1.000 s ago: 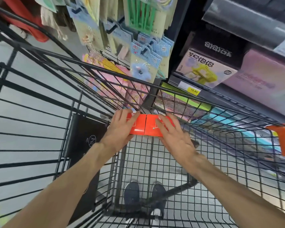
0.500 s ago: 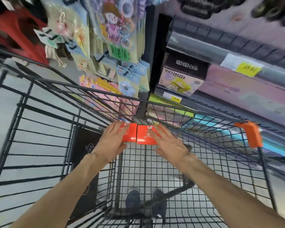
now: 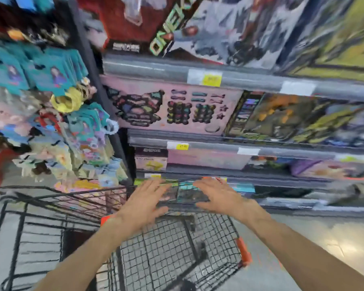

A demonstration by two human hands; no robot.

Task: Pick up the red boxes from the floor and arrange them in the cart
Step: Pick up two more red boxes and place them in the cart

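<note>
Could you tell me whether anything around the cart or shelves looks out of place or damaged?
Nothing stands out. The black wire shopping cart stands upright, both hands are open and empty above it, and the shelved toy boxes sit in their rows. Heavy motion blur hides finer detail.

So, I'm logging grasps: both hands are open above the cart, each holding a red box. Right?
Not quite. The head view shows the left hand and right hand open above the cart but empty; only a red box corner peeks beside the left wrist.
</note>
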